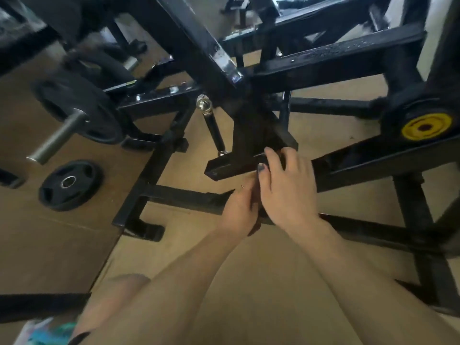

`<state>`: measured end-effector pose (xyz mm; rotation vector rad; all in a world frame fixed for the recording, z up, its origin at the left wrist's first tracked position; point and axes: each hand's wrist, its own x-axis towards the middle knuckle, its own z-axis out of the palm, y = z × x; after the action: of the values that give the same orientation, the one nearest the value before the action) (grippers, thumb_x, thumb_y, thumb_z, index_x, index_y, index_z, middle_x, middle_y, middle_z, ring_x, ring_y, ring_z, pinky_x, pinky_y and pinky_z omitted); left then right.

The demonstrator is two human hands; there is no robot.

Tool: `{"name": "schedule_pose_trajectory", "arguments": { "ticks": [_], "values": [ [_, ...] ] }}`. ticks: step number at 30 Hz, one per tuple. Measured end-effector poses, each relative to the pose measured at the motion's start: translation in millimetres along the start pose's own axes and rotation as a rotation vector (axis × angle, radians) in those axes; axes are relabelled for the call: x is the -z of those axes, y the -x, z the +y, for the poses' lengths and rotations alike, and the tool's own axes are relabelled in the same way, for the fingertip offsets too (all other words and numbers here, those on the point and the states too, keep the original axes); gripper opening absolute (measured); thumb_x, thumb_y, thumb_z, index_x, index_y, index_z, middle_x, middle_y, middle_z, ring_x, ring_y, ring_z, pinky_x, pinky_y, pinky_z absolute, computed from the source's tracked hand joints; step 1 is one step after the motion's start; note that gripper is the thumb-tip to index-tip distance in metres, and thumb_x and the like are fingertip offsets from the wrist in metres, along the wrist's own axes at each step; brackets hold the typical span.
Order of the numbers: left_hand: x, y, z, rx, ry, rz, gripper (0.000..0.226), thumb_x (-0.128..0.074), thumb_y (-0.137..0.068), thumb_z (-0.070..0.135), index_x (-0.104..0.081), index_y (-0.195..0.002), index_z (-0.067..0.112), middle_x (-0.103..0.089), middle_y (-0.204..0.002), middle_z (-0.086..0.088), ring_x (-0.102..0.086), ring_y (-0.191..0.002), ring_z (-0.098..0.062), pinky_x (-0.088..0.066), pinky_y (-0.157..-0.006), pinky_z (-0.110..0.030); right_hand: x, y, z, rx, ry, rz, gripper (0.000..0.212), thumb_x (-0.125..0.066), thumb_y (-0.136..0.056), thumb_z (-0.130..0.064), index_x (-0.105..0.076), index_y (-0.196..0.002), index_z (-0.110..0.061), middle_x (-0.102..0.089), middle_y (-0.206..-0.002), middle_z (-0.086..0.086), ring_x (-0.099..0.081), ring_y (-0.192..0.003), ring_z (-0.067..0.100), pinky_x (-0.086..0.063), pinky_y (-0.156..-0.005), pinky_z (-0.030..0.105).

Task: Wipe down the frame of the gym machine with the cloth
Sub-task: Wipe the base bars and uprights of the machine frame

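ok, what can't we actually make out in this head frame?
- Cloth: only a dark sliver between the hands; the left hand and right hand hide the rest.
- Left grip: fingers hidden behind the right hand.
- Upper frame: motion-blurred, so surface dirt is unreadable.
- Colourful item: blurred and cut by the bottom edge.

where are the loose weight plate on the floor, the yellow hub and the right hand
loose weight plate point(70, 185): head view, on its face beside the centre hole
yellow hub point(426, 127): head view, on the yellow disc
right hand point(286, 188): head view, back of the hand
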<state>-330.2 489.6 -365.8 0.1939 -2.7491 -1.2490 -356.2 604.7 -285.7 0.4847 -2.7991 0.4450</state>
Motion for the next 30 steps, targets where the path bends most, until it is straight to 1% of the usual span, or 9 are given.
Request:
{"name": "schedule_pose_trajectory", "arguments": {
  "ticks": [5, 10, 14, 18, 21, 24, 26, 28, 30],
  "values": [
    [-0.1, -14.9, -54.7, -0.088, -0.195, -0.079, 0.071, -0.057, -0.095, -0.001, -0.035, -0.155, 0.029, -0.042, -0.157, 0.004, -0.053, -0.133, -0.022, -0.045, -0.113, -0.042, -41.1, 0.0, -4.0, -0.056, 0.082, 0.239, 0.042, -0.038, -0.106, -0.043, -0.054, -0.137, -0.021, -0.053, -0.135, 0.016, -0.05, -0.126, 0.036, -0.036, -0.113, 0.051],
    [20.2, -8.0, -119.6, 0.098, -0.411, -0.162, 0.076, -0.06, -0.096, 0.001, -0.028, -0.159, 0.028, -0.027, -0.164, 0.006, -0.043, -0.14, -0.019, -0.041, -0.116, -0.033, -58.7, -2.4, -4.2, -0.047, 0.112, 0.398, 0.036, -0.05, -0.103, -0.039, -0.056, -0.131, -0.018, -0.054, -0.129, 0.019, -0.05, -0.123, 0.037, -0.038, -0.111, 0.051],
    [20.0, -10.1, -115.9, 0.135, -0.312, -0.105, 0.069, -0.064, -0.095, 0.002, -0.038, -0.155, 0.023, -0.035, -0.161, 0.001, -0.042, -0.143, -0.019, -0.038, -0.119, -0.034, -65.7, -4.9, -2.7, -0.046, 0.122, 0.455, 0.034, -0.052, -0.102, -0.036, -0.058, -0.129, -0.017, -0.055, -0.127, 0.019, -0.051, -0.121, 0.036, -0.039, -0.109, 0.048],
    [0.6, -12.9, -67.7, -0.119, -0.139, 0.012, 0.068, -0.064, -0.089, -0.007, -0.047, -0.151, 0.016, -0.045, -0.156, -0.003, -0.037, -0.148, -0.018, -0.029, -0.124, -0.038, -68.1, -5.9, -2.7, -0.039, 0.127, 0.475, 0.033, -0.053, -0.101, -0.036, -0.06, -0.127, -0.016, -0.056, -0.127, 0.019, -0.052, -0.12, 0.036, -0.04, -0.109, 0.049],
    [3.9, -15.6, -70.3, -0.238, -0.147, -0.025, 0.072, -0.058, -0.087, -0.013, -0.045, -0.152, 0.015, -0.043, -0.158, -0.003, -0.033, -0.15, -0.019, -0.024, -0.126, -0.036, -69.4, -6.9, -1.9, -0.029, 0.122, 0.5, 0.033, -0.053, -0.101, -0.036, -0.061, -0.126, -0.016, -0.057, -0.127, 0.019, -0.052, -0.12, 0.036, -0.042, -0.108, 0.05],
    [17.5, -15.7, -116.6, -0.131, -0.31, -0.08, 0.073, -0.056, -0.095, -0.006, -0.031, -0.159, 0.019, -0.031, -0.165, 0.001, -0.022, -0.153, -0.014, -0.006, -0.122, -0.023, -71.1, -8.1, -1.8, -0.025, 0.12, 0.525, 0.032, -0.053, -0.1, -0.035, -0.062, -0.125, -0.015, -0.058, -0.126, 0.019, -0.053, -0.119, 0.036, -0.042, -0.108, 0.05],
    [29.8, -15.0, -140.7, -0.088, -0.478, -0.173, 0.072, -0.054, -0.1, 0.002, -0.022, -0.162, 0.019, -0.021, -0.168, 0.003, -0.012, -0.156, -0.013, 0.0, -0.121, -0.023, -72.3, -7.4, -1.6, -0.019, 0.117, 0.527, 0.032, -0.053, -0.1, -0.035, -0.062, -0.125, -0.016, -0.057, -0.126, 0.018, -0.053, -0.12, 0.036, -0.042, -0.109, 0.05],
    [33.3, -19.6, -147.3, -0.087, -0.479, -0.214, 0.068, -0.052, -0.102, 0.002, -0.024, -0.161, 0.019, -0.023, -0.168, 0.002, -0.014, -0.156, -0.013, -0.005, -0.123, -0.025, -72.0, -8.1, -0.2, -0.023, 0.121, 0.526, 0.032, -0.053, -0.1, -0.035, -0.062, -0.124, -0.016, -0.058, -0.125, 0.018, -0.053, -0.12, 0.035, -0.042, -0.109, 0.05],
    [32.1, -19.6, -137.7, -0.063, -0.37, -0.176, 0.064, -0.053, -0.1, 0.0, -0.034, -0.158, 0.019, -0.033, -0.164, 0.0, -0.025, -0.153, -0.016, -0.016, -0.126, -0.028, -70.3, -8.8, -2.7, -0.035, 0.115, 0.524, 0.032, -0.053, -0.101, -0.035, -0.063, -0.124, -0.016, -0.058, -0.125, 0.018, -0.053, -0.12, 0.035, -0.041, -0.11, 0.049]
  ]
}}
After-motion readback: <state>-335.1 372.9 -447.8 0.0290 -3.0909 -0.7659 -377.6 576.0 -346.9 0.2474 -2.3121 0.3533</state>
